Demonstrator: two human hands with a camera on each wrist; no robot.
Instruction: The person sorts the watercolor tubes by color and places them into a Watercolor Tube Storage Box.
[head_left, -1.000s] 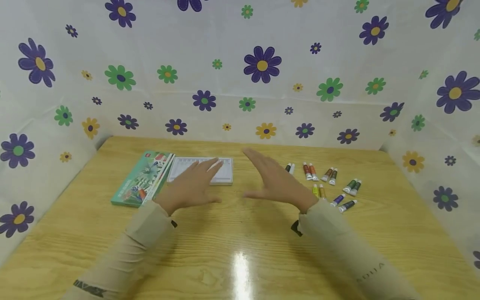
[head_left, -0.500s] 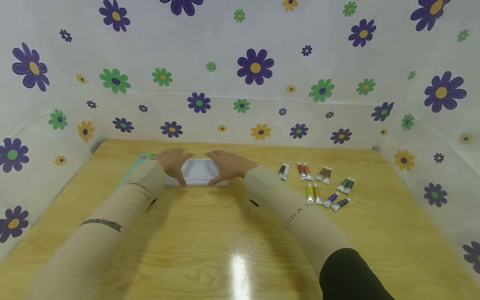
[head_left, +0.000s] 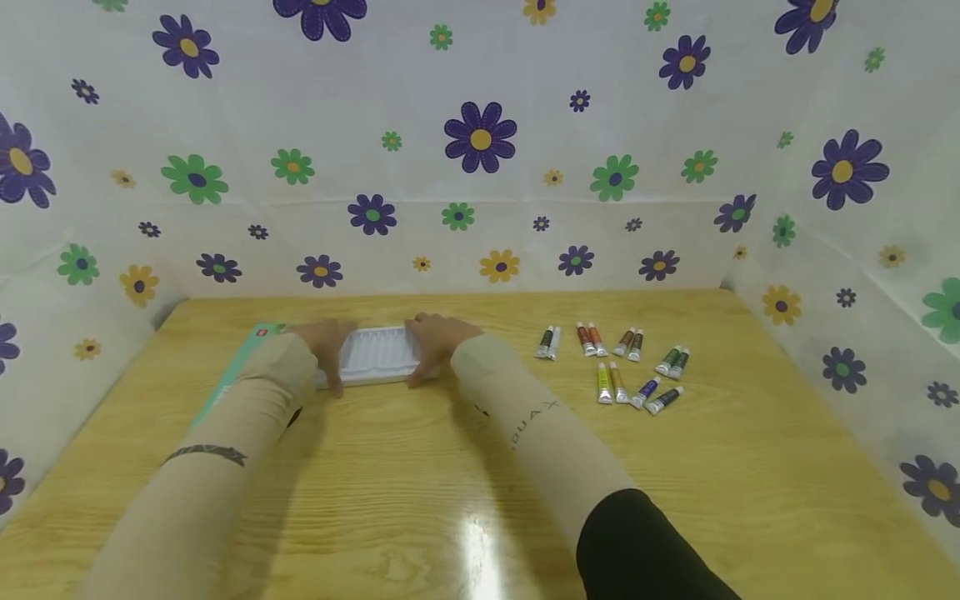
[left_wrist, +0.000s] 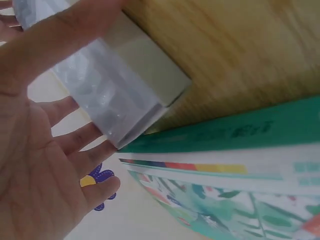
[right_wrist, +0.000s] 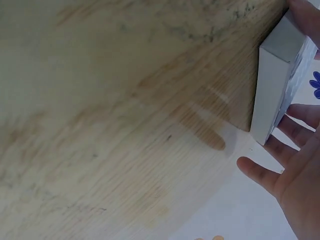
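A white plastic tray with slots (head_left: 381, 350) lies in a shallow white cardboard box (right_wrist: 270, 90) at the back left of the table. My left hand (head_left: 330, 346) spans its left end, thumb over the near edge and fingers at the far edge. In the left wrist view, that hand (left_wrist: 55, 125) touches the shiny tray (left_wrist: 107, 87). At the other end my right hand (head_left: 438, 340) grips in the same way. The right wrist view has its fingers (right_wrist: 285, 150) behind the box's end. A green box with a plant picture (left_wrist: 235, 190) stands beside the left hand, partly hidden by the sleeve.
On the right half of the wooden table (head_left: 420, 483) lie several small paint tubes in pairs, among them yellow (head_left: 604, 383), red (head_left: 585, 339), green (head_left: 667, 360) and purple (head_left: 646, 392) ones. A flowered white cloth (head_left: 315, 225) encloses the back and sides.
Both hands have reached forward and left from above the table and now hold the tray's two ends. The head view has turned slightly right. The paint tubes have stayed put.
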